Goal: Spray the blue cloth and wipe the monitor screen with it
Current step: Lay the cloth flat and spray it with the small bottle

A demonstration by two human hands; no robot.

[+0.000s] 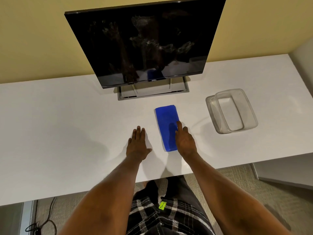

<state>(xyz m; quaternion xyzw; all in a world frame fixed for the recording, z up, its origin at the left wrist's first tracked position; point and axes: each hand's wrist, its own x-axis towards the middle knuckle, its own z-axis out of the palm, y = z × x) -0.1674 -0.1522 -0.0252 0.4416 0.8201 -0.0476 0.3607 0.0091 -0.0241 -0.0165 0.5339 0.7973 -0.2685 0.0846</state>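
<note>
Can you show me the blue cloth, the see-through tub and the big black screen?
blue cloth (166,116): head view, upper half of the fold.
clear tub (245,112): head view, its right wall.
monitor screen (144,48): head view, smudged middle of the glass.

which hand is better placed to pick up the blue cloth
Right. The right hand lies over the near right edge of the blue cloth, a finger reaching onto it. The left hand rests flat on the white desk, apart from the cloth.
</note>
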